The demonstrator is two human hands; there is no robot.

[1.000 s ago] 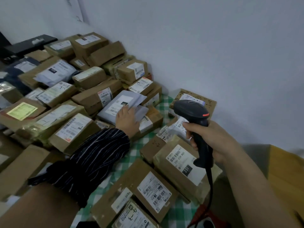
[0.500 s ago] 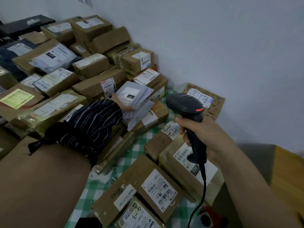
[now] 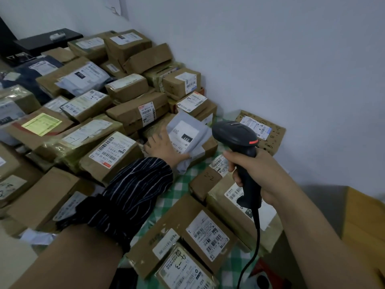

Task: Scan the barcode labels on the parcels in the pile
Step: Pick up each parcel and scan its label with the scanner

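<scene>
Tabletop pile (image 3: 133, 109): mailer (image 3: 187, 132) nearer scanner (image 3: 235, 136) now

Handwritten "2-2" stands on the bare brown top of a small box (image 3: 205, 180) on the tabletop, towards its wall edge. Handwritten "4-3" marks the white label of the parcel (image 3: 183, 268) at the near edge. In the pile, a long box (image 3: 112, 157) carries a barcode label printed "642 L714 00 015", and the flat box (image 3: 129, 113) behind it has a label beginning "642". On the grey mailer bag (image 3: 187, 130) held by the left hand (image 3: 164, 147), only "239" reads.
</scene>
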